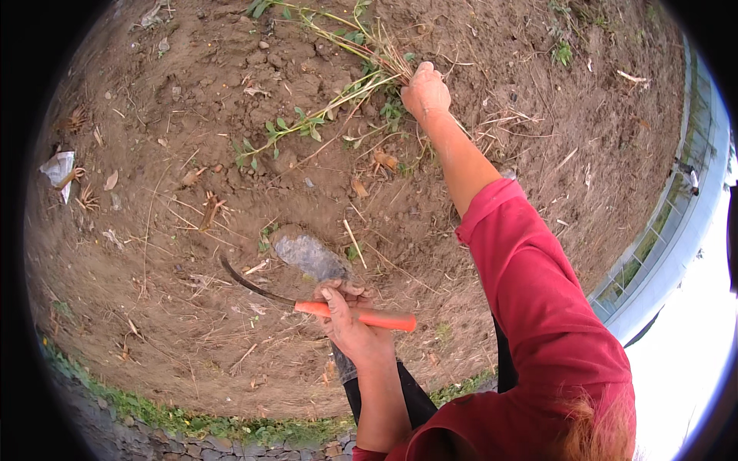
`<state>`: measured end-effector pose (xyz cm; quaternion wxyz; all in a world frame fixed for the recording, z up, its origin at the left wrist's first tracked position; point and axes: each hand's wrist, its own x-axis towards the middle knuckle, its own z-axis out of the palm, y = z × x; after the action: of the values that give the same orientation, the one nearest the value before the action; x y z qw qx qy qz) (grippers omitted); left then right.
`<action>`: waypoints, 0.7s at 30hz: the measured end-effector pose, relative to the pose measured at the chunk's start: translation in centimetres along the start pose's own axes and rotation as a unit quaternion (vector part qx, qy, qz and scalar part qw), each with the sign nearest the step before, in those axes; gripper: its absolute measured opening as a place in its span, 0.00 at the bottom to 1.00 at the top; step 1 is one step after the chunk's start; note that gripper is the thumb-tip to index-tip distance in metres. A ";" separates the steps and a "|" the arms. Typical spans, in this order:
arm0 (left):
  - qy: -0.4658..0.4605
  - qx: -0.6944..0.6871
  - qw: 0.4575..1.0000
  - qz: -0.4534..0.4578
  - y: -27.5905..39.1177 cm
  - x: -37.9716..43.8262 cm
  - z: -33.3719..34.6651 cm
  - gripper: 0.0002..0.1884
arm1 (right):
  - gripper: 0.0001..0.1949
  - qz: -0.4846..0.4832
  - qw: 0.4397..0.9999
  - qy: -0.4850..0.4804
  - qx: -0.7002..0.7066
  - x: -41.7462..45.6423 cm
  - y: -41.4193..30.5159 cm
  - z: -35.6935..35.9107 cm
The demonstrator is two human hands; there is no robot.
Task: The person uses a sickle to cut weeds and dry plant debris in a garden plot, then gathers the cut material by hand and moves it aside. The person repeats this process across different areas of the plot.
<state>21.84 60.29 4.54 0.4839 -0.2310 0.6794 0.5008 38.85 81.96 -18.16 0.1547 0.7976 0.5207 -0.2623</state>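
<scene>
My left hand [354, 322] is closed around the orange handle [389, 318] of a sickle, palm turned up. The sickle's dark curved blade [253, 286] points left, above the soil. Farther out, my right hand [426, 92] grips a bunch of thin plant stems [395, 63] near their base. Leafy green shoots [282, 131] spread from the bunch to the left, lying along the ground; my fingertips there are partly hidden. Below the stems, dry crop stubble [384, 160] sits in the soil. A dirt-covered grey shoe [311, 256] shows just beyond my left hand.
Brown soil [173, 144] carries dry straw and root stubs [212, 210]. A pale scrap [59, 170] lies at far left. Green weeds [202, 423] border a stone wall [213, 448] at the bottom. A distant person [689, 177] is near a long glazed structure [663, 225] at right.
</scene>
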 end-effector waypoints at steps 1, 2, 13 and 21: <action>-0.002 0.000 1.000 -0.003 -0.2 0.0 0.1 0.12 | 0.20 0.008 1.000 -0.001 0.024 0.3 -0.2 -0.4; -0.004 0.000 1.000 -0.006 -0.3 0.0 0.2 0.12 | 0.19 0.018 1.000 -0.022 0.010 0.6 -0.4 -0.8; -0.010 0.001 1.000 -0.015 -0.2 -0.1 1.2 0.13 | 0.09 -0.143 0.870 -0.163 0.444 2.5 -3.2 -9.2; -0.012 0.002 1.000 -0.019 0.1 -0.1 1.6 0.12 | 0.10 -0.209 0.941 -0.027 0.265 3.2 -2.4 -9.9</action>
<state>22.43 61.74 4.64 0.5021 -0.2366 0.6700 0.4930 40.22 90.45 -11.88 -0.1068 0.6753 0.5828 -0.4391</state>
